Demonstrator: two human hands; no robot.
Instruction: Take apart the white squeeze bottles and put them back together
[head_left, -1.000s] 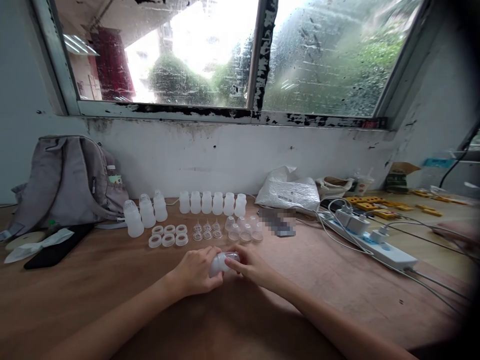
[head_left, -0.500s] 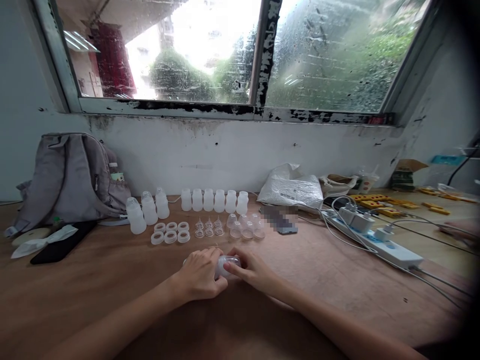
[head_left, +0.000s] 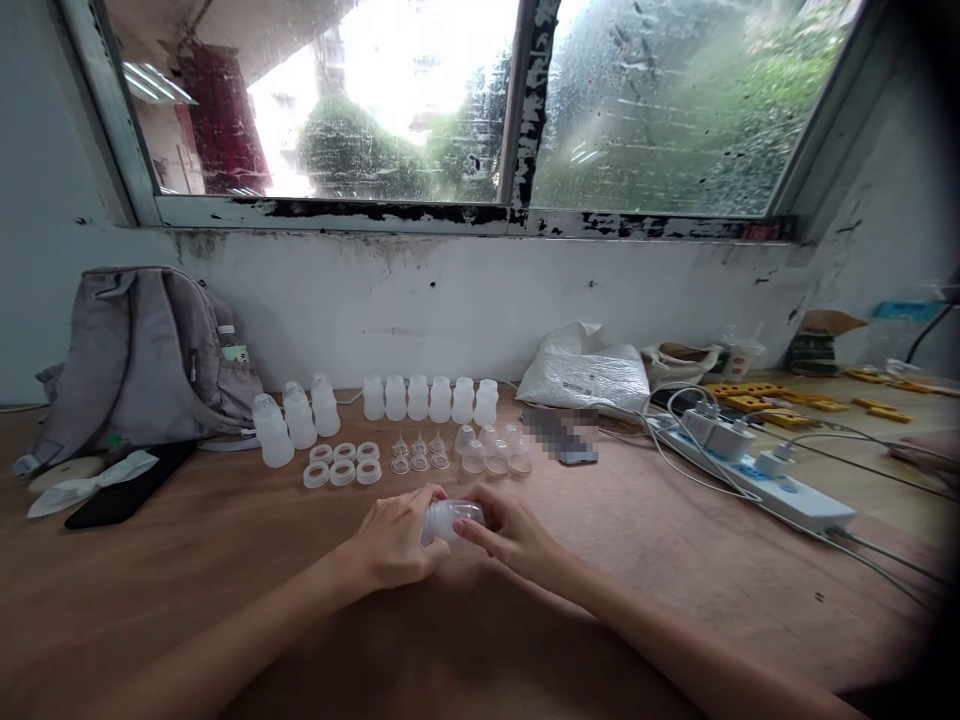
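A translucent baby bottle (head_left: 441,523) lies sideways between my two hands, low over the tabletop. My left hand (head_left: 401,535) wraps round its body and hides the bottom end. With thumb and fingers, my right hand (head_left: 506,530) grips the clear cap end. Just beyond are white collar rings (head_left: 343,472), several clear nipples (head_left: 418,463) and clear dome caps (head_left: 496,458), each kind set out in two rows. Behind them stands a row of open bottle bodies (head_left: 429,400). Three capped bottles (head_left: 300,420) stand to the left of that row.
A grey backpack (head_left: 142,350) and a black pouch (head_left: 127,490) lie at left. At right are a phone (head_left: 577,452), a silver bag (head_left: 581,375), a white power strip (head_left: 810,505) with cables, and yellow parts (head_left: 795,418). A person's hand shows at the right edge.
My left hand has shifted slightly along the bottle, baring more of its middle. Both hands still hold the bottle in nearly the same place. The view has moved slightly.
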